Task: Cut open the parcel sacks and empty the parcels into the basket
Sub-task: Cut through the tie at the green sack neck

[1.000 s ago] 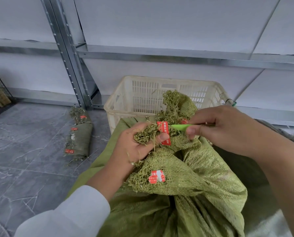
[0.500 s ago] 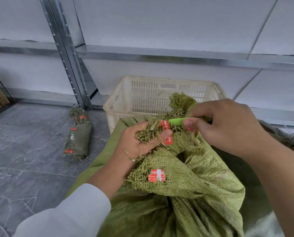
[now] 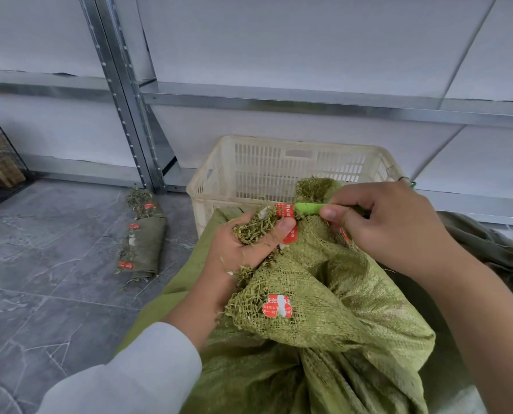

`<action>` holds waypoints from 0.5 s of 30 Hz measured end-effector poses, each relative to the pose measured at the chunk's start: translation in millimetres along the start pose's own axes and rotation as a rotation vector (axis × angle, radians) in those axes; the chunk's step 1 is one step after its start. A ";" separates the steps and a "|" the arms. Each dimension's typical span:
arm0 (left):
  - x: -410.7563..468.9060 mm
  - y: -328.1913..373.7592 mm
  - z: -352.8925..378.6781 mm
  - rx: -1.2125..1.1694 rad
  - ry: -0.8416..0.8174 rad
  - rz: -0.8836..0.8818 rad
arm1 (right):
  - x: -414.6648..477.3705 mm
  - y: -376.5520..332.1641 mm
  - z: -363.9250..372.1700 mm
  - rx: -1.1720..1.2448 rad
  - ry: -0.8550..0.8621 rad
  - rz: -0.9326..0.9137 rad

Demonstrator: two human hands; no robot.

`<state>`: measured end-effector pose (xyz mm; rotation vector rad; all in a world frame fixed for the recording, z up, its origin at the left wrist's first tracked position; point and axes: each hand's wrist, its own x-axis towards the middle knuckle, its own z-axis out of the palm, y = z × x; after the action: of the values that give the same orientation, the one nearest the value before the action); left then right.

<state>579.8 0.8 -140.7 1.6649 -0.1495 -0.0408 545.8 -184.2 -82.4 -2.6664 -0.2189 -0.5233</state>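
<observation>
Pinches a slim bright-green plastic cutter (image 3: 309,208) in the right hand (image 3: 392,225), thumb and curled fingers clamped on its handle. Holds it level, long axis running left to right, tip pointing left at a red paper seal (image 3: 284,210). Bunches the frayed mouth of an olive-green woven plastic sack (image 3: 324,294) in the left hand (image 3: 249,243), fingers curled tight round loose threads. Rests that sack, coarse-meshed and crumpled, just in front of a cream slotted plastic basket (image 3: 279,168) on grey stone tiles (image 3: 55,294).
</observation>
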 end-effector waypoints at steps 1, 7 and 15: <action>2.9 -2.2 0.5 -0.016 -0.001 -0.059 | 0.3 -0.1 -0.5 -0.004 -0.004 -0.003; 9.9 26.4 -4.7 -1.226 -0.133 -0.744 | 0.8 2.5 -9.1 -0.009 -0.015 0.019; 7.7 36.4 -0.1 -1.131 -0.068 -0.644 | 0.7 3.6 -6.8 0.015 -0.004 0.069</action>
<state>584.7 -3.3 -104.0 0.5226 0.3233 -0.5633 545.0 -190.3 -77.6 -2.6500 -0.1315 -0.4933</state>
